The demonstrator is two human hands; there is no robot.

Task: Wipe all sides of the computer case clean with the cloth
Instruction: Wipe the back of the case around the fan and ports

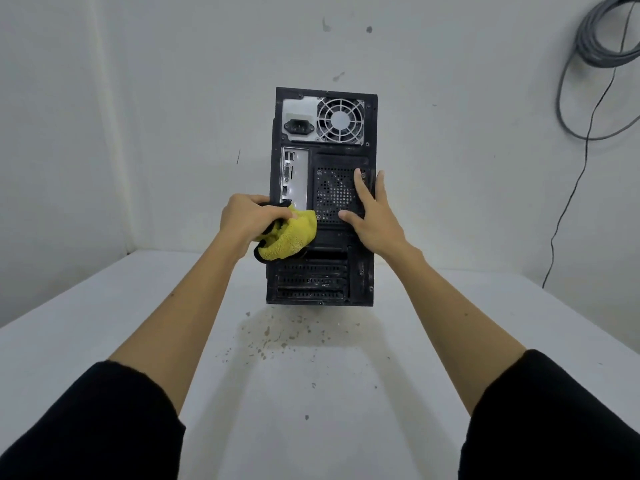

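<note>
A black computer case (325, 282) stands upright on the white table (104, 341), its rear panel facing me, with the power supply fan at the top and dusty slot covers at the bottom. My left hand (249, 216) is closed on a bunched yellow cloth (291, 237) with a dark edge, pressed against the panel's left side just below the port plate. My right hand (374, 216) lies flat with fingers spread on the perforated vent at the panel's right side, its fingers reaching the right edge. The case's other sides are hidden.
Brown dirt specks (277, 337) are scattered on the table just in front of the case. White walls close in behind and to the left. A coil of grey cable (595, 64) hangs on the right wall, with a thin black wire running down.
</note>
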